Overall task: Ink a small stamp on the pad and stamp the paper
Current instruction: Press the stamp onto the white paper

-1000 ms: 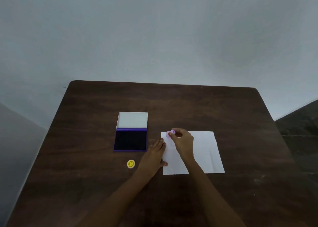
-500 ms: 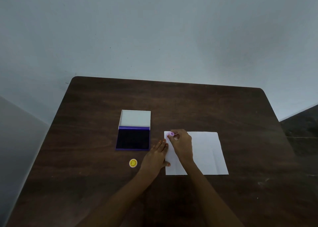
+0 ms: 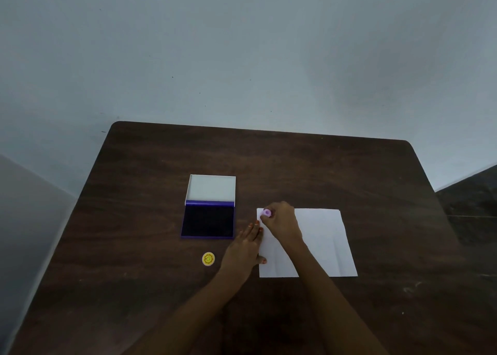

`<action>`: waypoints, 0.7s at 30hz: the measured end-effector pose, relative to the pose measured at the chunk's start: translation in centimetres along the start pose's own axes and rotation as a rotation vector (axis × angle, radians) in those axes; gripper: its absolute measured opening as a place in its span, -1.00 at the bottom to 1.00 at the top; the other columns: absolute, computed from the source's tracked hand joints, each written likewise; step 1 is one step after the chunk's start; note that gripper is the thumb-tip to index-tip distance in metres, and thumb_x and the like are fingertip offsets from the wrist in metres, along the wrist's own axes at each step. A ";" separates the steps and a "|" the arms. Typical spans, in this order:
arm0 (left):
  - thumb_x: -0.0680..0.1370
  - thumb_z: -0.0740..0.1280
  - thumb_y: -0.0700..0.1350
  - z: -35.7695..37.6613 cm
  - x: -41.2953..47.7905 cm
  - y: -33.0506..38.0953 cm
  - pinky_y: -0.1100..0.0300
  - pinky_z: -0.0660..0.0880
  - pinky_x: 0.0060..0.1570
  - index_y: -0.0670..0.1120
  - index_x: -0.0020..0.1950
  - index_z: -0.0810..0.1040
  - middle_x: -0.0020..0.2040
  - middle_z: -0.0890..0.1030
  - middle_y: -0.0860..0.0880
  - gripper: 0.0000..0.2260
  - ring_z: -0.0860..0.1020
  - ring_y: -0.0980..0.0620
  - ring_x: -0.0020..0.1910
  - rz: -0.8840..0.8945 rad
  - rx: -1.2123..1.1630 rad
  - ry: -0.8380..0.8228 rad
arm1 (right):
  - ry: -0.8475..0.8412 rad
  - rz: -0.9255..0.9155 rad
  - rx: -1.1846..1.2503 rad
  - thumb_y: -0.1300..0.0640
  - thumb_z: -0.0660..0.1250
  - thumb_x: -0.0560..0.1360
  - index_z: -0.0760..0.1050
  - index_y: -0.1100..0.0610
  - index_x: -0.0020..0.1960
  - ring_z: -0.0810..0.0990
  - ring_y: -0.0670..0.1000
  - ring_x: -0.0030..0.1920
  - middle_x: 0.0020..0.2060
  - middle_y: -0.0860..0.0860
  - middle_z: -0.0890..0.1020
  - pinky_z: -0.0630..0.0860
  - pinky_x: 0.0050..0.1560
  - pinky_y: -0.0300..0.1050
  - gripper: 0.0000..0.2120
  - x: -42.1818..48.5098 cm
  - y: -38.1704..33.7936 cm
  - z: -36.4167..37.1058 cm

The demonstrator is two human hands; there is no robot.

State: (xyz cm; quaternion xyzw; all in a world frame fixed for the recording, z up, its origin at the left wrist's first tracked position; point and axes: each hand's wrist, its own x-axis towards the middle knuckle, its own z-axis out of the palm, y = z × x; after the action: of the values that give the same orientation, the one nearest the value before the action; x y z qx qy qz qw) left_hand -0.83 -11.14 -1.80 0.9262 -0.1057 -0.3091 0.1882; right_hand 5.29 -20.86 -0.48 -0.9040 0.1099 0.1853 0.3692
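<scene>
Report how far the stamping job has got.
Looks done: the ink pad lies open, and the right hand holds the small purple stamp. Whether it is inked cannot be seen. In hand: the stamp is at the paper's far left corner, and the left hand steadies the paper's edge. Left: lifting off; no print shows yet.

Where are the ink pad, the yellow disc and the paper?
ink pad point(image 3: 208, 221), head view, dark inked surface.
yellow disc point(image 3: 208, 259), head view, centre.
paper point(image 3: 322, 241), head view, bare middle.
</scene>
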 end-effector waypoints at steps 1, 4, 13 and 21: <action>0.55 0.24 -0.02 0.0 0.1 0.0 0.05 -0.04 0.50 -0.14 0.51 -0.13 0.56 -0.12 -0.09 -0.31 -0.10 -0.05 0.54 -0.003 0.004 -0.006 | -0.006 0.003 -0.014 0.16 0.26 0.51 0.56 0.35 0.00 0.59 0.13 -0.08 -0.02 0.25 0.66 0.35 -0.10 -0.25 -0.75 0.1 0.1 0.0; 0.55 0.25 -0.02 -0.1 0.2 0.0 0.04 -0.04 0.50 -0.14 0.51 -0.13 0.56 -0.11 -0.10 -0.30 -0.09 -0.05 0.54 -0.009 0.011 -0.020 | 0.014 0.007 -0.050 0.15 0.27 0.50 0.56 0.33 0.02 0.60 0.13 -0.05 -0.01 0.24 0.65 0.39 -0.08 -0.23 -0.76 0.4 0.0 0.3; 0.55 0.25 -0.02 0.0 0.2 0.0 0.05 -0.03 0.50 -0.16 0.50 -0.14 0.56 -0.12 -0.10 -0.29 -0.09 -0.05 0.54 -0.010 -0.012 -0.022 | 0.024 0.034 -0.048 0.13 0.27 0.51 0.46 0.33 0.16 0.57 0.12 -0.01 0.11 0.25 0.59 0.43 0.01 -0.17 -0.68 0.1 0.0 1.1; 0.55 0.26 -0.03 -0.1 0.2 0.2 0.06 -0.01 0.49 -0.16 0.50 -0.14 0.56 -0.10 -0.10 -0.29 -0.06 -0.06 0.54 -0.024 -0.011 -0.020 | 0.026 0.034 -0.010 0.11 0.24 0.52 0.36 0.31 0.28 0.55 0.14 0.18 0.22 0.19 0.54 0.45 0.22 -0.14 -0.60 -0.2 0.0 1.2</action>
State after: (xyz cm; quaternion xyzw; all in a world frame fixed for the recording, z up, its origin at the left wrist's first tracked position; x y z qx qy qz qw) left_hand -0.58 -11.40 -1.71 0.9231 -0.0947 -0.3214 0.1886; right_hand 4.80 -20.03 -1.20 -0.9062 0.1291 0.1804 0.3600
